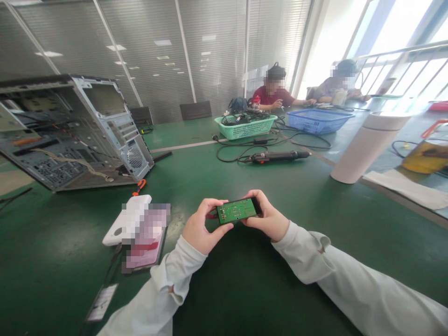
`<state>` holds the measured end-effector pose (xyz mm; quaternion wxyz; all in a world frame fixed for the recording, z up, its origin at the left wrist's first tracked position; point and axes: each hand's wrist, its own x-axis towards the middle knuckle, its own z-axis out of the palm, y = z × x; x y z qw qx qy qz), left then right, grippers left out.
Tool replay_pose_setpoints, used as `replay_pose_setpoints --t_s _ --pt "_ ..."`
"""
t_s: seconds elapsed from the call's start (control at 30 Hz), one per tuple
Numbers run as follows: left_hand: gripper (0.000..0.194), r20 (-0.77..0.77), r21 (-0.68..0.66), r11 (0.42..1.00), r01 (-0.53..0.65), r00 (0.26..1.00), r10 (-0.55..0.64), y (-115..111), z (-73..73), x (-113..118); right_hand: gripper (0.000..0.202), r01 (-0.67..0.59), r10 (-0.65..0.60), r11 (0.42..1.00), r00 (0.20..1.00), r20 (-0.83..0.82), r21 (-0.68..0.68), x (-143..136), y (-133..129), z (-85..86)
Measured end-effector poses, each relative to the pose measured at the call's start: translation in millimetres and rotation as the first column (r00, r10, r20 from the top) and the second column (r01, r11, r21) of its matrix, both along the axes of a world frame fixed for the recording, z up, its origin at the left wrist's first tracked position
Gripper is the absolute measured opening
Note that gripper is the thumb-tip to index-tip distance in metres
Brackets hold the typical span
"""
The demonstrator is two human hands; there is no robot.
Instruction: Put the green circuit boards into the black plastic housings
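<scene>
Between my two hands, above the green table, is a green circuit board (235, 211) set in a black frame or casing. My left hand (205, 226) grips its left end, thumb along the lower edge and fingers at the upper edge. At the other end my right hand (266, 217) is closed round the dark right side. The board's face with small solder points is turned up toward me. What lies beneath the board is hidden. Left of my left hand lie a phone (149, 238), partly blurred, and a white device (128, 219) overlapping it.
An opened computer case (105, 135) stands at the left. An electric screwdriver (280, 157) with its cable lies ahead. Beyond are a green basket (245, 128) of cables and a blue basket (318, 122). A pale tumbler (367, 147) stands right. Two people sit at the far side.
</scene>
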<state>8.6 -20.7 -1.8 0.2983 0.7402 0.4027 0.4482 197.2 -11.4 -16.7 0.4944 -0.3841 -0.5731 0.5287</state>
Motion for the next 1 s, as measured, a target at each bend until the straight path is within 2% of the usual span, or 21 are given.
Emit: replay_pose_setpoints --t_s 0.1,0.17,0.27,0.43,0.6,0.77,1.0 --pt "0.031 -0.101 0.077 0.997 -0.007 0.995 0.014 -1.9 1.6 -0.4 0.048 0.003 -0.013 0.996 0.995 0.102 0.093 -0.4 -3.3 3.6" --pt "0.032 -0.085 0.061 0.998 -0.017 0.996 0.023 -1.7 1.9 -0.6 0.049 0.004 -0.016 0.995 0.993 0.114 0.104 -0.5 -4.2 5.2" --pt "0.03 0.03 -0.076 0.996 -0.039 0.999 0.041 1.5 0.3 -1.6 0.052 -0.02 0.008 0.996 0.991 0.132 0.088 0.1 -2.9 5.4" --pt "0.029 0.13 -0.315 0.948 0.052 0.991 -0.011 10.2 -3.8 -5.5 0.059 -0.063 0.064 0.998 0.995 0.07 -0.021 1.0 0.4 2.6" --pt "0.039 0.325 -0.412 0.904 0.117 0.945 0.025 12.0 -3.2 -5.2 0.053 -0.068 0.06 0.996 0.991 0.117 0.065 3.0 0.7 3.1" --pt "0.041 0.278 -0.525 0.848 0.079 0.957 0.083 10.3 1.2 -4.5 0.045 -0.093 0.082 0.995 0.969 0.234 0.037 5.2 -0.5 7.4" --pt "0.039 0.291 -0.574 0.817 0.055 0.946 0.141 10.2 1.3 -4.7 0.047 -0.086 0.079 0.996 0.961 0.264 0.014 5.9 -0.8 12.4"
